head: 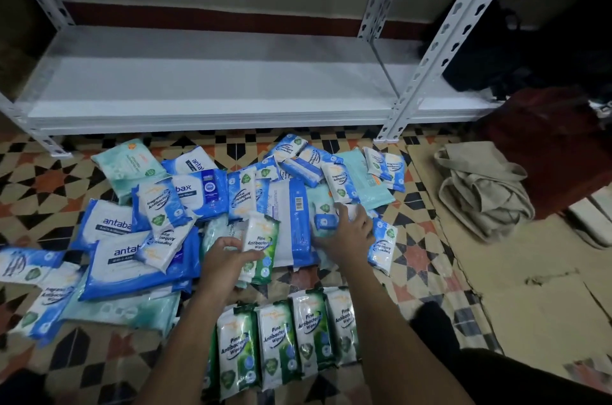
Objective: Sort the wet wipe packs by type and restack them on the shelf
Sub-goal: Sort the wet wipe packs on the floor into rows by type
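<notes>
Left hand (225, 255) grips green-white plastic Pine wipes pack (261, 247); right hand (347, 232), fingers spread, presses on heap of blue packs (294, 205) on patterned tile floor (43, 176).

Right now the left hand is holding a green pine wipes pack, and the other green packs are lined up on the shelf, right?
Not quite. The left hand does hold a green pine wipes pack, but the other green packs are lined up on the tiled floor near the person, not on the shelf. The head view shows this.
</notes>
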Motion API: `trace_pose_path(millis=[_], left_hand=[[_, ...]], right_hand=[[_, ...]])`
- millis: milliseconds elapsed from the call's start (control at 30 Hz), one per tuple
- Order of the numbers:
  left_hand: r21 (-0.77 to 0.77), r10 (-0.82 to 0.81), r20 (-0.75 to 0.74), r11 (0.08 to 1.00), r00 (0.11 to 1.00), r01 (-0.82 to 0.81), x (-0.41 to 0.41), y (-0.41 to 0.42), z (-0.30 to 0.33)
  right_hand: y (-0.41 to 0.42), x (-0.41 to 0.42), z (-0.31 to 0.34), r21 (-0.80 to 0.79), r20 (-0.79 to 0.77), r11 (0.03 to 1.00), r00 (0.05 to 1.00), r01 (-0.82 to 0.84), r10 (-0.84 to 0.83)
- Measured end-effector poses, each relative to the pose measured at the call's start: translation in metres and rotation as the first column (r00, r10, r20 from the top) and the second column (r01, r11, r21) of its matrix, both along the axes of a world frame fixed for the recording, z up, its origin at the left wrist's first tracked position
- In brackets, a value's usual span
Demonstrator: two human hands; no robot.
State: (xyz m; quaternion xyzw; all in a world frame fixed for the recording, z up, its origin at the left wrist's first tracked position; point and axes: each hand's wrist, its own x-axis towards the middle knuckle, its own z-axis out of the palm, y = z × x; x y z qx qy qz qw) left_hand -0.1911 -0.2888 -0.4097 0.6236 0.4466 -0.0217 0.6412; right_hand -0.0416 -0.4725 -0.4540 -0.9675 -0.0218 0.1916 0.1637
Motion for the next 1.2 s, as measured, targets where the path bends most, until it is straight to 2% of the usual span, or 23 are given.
trace_pose_path(millis=[133, 233, 300, 367, 433, 533, 667, 733, 800, 833, 867, 933, 967, 1033, 1133, 1200], left_hand=[[-0.082, -0.012, 0.064, 0.996, 0.998, 0.017, 0.007, -0.011, -0.011], [-0.053, -0.072, 0.1, 0.996, 0.992, 0.077, 0.013, -0.02, -0.019], [-0.024, -0.09, 0.084, 0.995, 0.992, 0.092, 0.014, -0.022, -0.023], [-0.006, -0.097, 0.06, 0.995, 0.993, 0.097, 0.013, -0.02, -0.029], [0.001, -0.112, 0.041, 0.994, 0.993, 0.112, 0.012, -0.019, -0.031], [0.033, -0.141, 0.02, 0.99, 0.99, 0.141, 0.012, -0.017, -0.031], [0.054, -0.138, 0.004, 0.989, 0.99, 0.138, 0.015, -0.015, -0.032], [0.078, -0.133, -0.01, 0.988, 0.991, 0.133, 0.016, -0.016, -0.032], [0.11, -0.128, -0.008, 0.986, 0.992, 0.128, 0.017, -0.018, -0.033], [0.121, -0.127, -0.004, 0.985, 0.992, 0.126, 0.018, -0.018, -0.033], [0.126, -0.121, 0.001, 0.985, 0.993, 0.12, 0.019, -0.019, -0.032], [0.136, -0.101, 0.015, 0.986, 0.995, 0.098, 0.02, -0.02, -0.03], [0.14, -0.087, 0.025, 0.987, 0.996, 0.083, 0.021, -0.02, -0.027], [0.134, -0.057, 0.055, 0.99, 0.997, 0.049, 0.022, -0.02, -0.02], [0.08, -0.01, 0.113, 0.997, 0.994, 0.001, 0.025, -0.021, -0.007], [0.044, 0.025, 0.144, 0.999, 0.989, -0.031, 0.026, -0.021, 0.001]], right_hand=[[-0.004, -0.001, -0.001, 0.1, 0.012, 0.993, 0.998, 0.057, -0.058], [-0.01, 0.0, 0.005, 0.253, 0.06, 0.963, 0.992, 0.091, -0.11], [-0.023, 0.003, 0.014, 0.459, 0.034, 0.868, 0.973, 0.186, -0.227], [-0.041, 0.004, 0.019, 0.662, 0.0, 0.705, 0.94, 0.255, -0.34], [-0.06, 0.0, 0.025, 0.749, -0.117, 0.557, 0.899, 0.359, -0.422], [-0.079, -0.006, 0.031, 0.807, -0.278, 0.37, 0.85, 0.459, -0.448], [-0.093, -0.008, 0.046, 0.884, -0.223, 0.245, 0.819, 0.399, -0.529], [-0.097, -0.007, 0.039, 0.896, -0.158, 0.256, 0.799, 0.363, -0.58], [-0.092, -0.005, 0.033, 0.888, -0.196, 0.183, 0.707, 0.422, -0.679], [-0.089, -0.004, 0.029, 0.866, -0.2, 0.186, 0.663, 0.464, -0.721], [-0.088, -0.002, 0.018, 0.84, -0.156, 0.243, 0.645, 0.485, -0.748], [-0.084, -0.001, 0.006, 0.708, -0.028, 0.5, 0.728, 0.498, -0.686], [-0.083, 0.0, 0.001, 0.595, 0.0, 0.63, 0.783, 0.5, -0.622], [-0.083, 0.001, -0.005, 0.363, -0.007, 0.791, 0.85, 0.492, -0.526], [-0.081, 0.009, 0.001, 0.243, -0.04, 0.844, 0.874, 0.479, -0.484], [-0.078, 0.014, 0.006, 0.182, -0.005, 0.876, 0.891, 0.447, -0.454]])
